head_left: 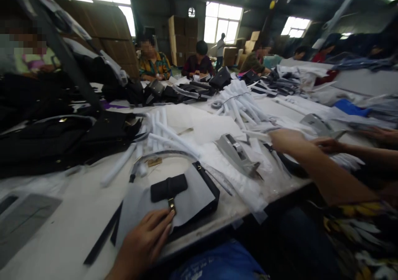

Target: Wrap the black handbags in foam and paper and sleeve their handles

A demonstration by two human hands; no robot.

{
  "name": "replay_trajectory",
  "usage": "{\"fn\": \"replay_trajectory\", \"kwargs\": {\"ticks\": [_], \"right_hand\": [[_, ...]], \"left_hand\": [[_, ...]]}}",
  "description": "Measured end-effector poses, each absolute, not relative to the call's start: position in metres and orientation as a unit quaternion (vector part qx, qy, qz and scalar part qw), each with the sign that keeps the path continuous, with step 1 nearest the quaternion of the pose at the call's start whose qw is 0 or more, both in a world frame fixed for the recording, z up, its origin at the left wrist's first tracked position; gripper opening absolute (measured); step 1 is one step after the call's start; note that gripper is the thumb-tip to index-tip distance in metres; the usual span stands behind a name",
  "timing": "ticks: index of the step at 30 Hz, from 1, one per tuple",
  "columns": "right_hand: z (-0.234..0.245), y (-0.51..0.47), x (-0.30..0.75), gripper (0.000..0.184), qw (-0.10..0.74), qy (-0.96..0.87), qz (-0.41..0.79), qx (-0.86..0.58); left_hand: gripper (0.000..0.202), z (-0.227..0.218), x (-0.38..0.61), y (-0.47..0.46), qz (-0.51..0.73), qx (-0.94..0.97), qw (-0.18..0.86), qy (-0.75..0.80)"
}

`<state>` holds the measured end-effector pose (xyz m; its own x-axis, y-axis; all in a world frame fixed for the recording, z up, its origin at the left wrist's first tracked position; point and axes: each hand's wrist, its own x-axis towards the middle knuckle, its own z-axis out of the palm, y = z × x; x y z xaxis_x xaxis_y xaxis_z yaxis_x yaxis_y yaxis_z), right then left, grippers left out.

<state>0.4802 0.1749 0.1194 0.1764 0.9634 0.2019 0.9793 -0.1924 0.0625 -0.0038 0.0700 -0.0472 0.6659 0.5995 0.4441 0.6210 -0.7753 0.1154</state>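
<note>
A black handbag (213,184) lies on the worktable, its front covered by a pale protective sheet (195,193). A black tab or flap piece (169,187) rests over that sheet, ending in a gold clasp (172,205). My left hand (149,232) reaches in from the lower left, fingertips closed together at the clasp. Behind the bag arches its handle (164,152), covered in a pale wrap. A small brown tag (154,162) lies inside the arch. My right hand is out of view.
A grey tape dispenser (234,153) stands right of the bag. White wrapped tubes (161,130) and a bundled pile (238,101) lie behind. Black bags (62,139) fill the left. A co-worker's arm (311,159) reaches in from the right; several people sit across the table.
</note>
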Motion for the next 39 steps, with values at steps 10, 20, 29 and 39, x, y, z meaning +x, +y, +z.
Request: {"fn": "replay_trajectory", "kwargs": {"ticks": [10, 20, 29, 39], "right_hand": [[0.064, 0.093, 0.262, 0.062, 0.155, -0.907, -0.007, -0.390], [-0.019, 0.088, 0.230, 0.064, 0.040, -0.932, 0.048, -0.357], [-0.018, 0.093, 0.236, 0.065, 0.042, -0.933, 0.099, -0.344], [-0.020, 0.094, 0.237, 0.081, 0.090, -0.928, 0.139, -0.334]], "left_hand": [[0.034, -0.049, 0.001, 0.060, -0.229, -0.891, -0.018, -0.392], [0.028, -0.052, 0.001, 0.055, -0.211, -0.876, -0.036, -0.432], [0.018, -0.015, 0.013, 0.028, -0.314, -0.862, 0.009, -0.398], [0.065, -0.053, 0.025, 0.040, -0.174, -0.869, 0.065, -0.459]]}}
